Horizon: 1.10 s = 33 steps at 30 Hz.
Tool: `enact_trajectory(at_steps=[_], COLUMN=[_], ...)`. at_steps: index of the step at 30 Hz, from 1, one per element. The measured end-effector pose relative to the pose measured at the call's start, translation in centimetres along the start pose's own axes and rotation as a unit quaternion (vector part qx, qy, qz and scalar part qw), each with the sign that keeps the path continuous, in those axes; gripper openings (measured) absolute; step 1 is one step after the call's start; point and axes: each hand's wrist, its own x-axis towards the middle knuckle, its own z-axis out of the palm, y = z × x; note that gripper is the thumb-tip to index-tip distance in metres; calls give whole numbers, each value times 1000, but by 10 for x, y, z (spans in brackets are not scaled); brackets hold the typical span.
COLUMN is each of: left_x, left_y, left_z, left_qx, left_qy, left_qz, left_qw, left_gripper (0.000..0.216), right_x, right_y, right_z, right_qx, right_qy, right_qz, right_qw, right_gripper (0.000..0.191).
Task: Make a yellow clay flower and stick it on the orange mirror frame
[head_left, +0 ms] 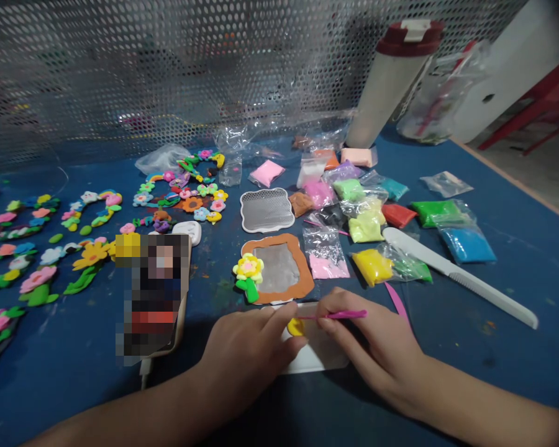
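Observation:
My right hand [358,329] pinches a thin pink modelling tool [351,315], its narrow end pointing left. A small yellow clay piece [297,327] lies on a white board [323,354], between the thumb and forefinger of my left hand [251,341], which steadies it. The tool's tip reaches over the yellow piece; exact contact is hard to make out. Just beyond my hands lies a mirror framed in brown clay [306,276], with a yellow clay flower [248,267] and green leaves at its left side. Behind it is a plain white-framed mirror [267,211].
Several bags of coloured clay [372,267] spread to the right, near a white plastic knife [461,273] and a pink blade [395,301]. A phone [156,304] with a cable stands left. Decorated clay frames [93,254] fill the far left. A tumbler [391,81] stands behind.

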Motion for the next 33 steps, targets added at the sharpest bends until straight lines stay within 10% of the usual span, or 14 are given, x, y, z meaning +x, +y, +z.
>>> enact_trajectory(at_steps=[19,33], left_x=[2,1], left_y=[-1,-1], left_z=[-2,0], left_qx=[28,33], left_qy=[36,29], left_qz=[46,50], left_qw=[998,998], left_gripper=[37,35], right_x=[-5,9], right_y=[3,3], right_z=[5,4], right_qx=[-27,169], right_qy=[-4,77], right_qz=[-65,243], right_qw=[998,952], right_gripper=[11,25])
